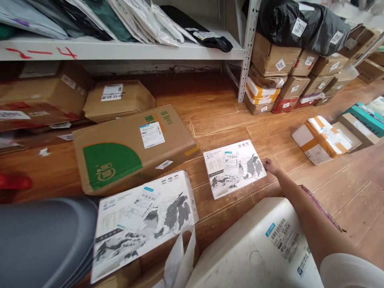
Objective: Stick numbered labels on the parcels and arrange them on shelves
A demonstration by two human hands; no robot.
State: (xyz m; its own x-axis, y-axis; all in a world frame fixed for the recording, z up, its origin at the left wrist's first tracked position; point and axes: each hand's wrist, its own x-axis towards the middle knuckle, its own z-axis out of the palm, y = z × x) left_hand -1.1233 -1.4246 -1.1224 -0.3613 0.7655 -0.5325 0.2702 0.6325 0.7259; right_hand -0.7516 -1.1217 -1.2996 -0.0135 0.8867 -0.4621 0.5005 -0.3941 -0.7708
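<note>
Reaching stage: right hand (271, 165) stretched out to the small cow-print box (234, 168) flat on the wood floor (216, 104), fingers touching its right edge, curl hard to tell. Probably needs a firmer grip under that edge next. Left hand unseen.

A parcel depot: labelled cartons (133, 146) crowd the wooden floor (345, 188), numbered boxes (274, 58) stack upper right, mailers (144, 18) fill the shelf (120, 49)

Clearance around the small cow-print box (234, 168)

Bare floor (219, 112) behind it; green-printed carton (132, 148) blocks its left, white foam box (264, 248) its front.
</note>
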